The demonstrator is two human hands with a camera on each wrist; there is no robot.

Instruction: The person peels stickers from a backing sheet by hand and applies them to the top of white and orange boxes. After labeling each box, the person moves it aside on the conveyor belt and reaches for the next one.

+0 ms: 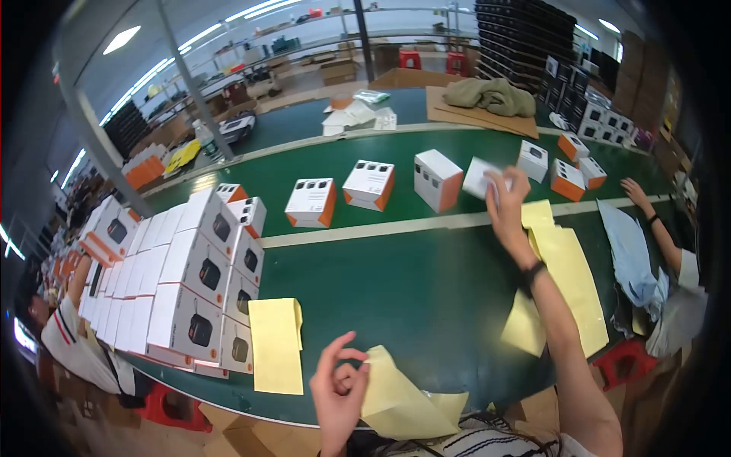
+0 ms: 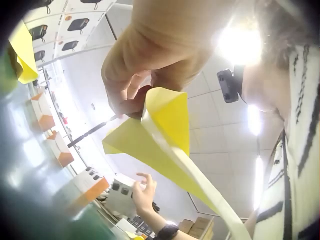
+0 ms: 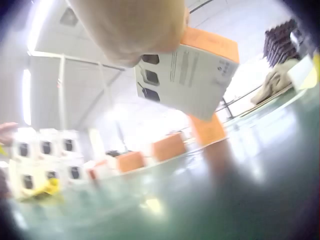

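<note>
white box [image 1: 479,178] — right hand [image 1: 507,202] grips it

Boxes [image 1: 368,183] white and orange; belt [image 1: 365,282] green; paper [image 1: 277,344] yellow; shirt [image 2: 300,135] white, black-striped.

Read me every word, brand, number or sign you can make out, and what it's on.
No text reads for certain.
Stacked white boxes: lettering beside device pictures, too small.
Box in the right hand: print and small symbols, too blurred.
Orange-and-white boxes along the table: print, too small.
</note>
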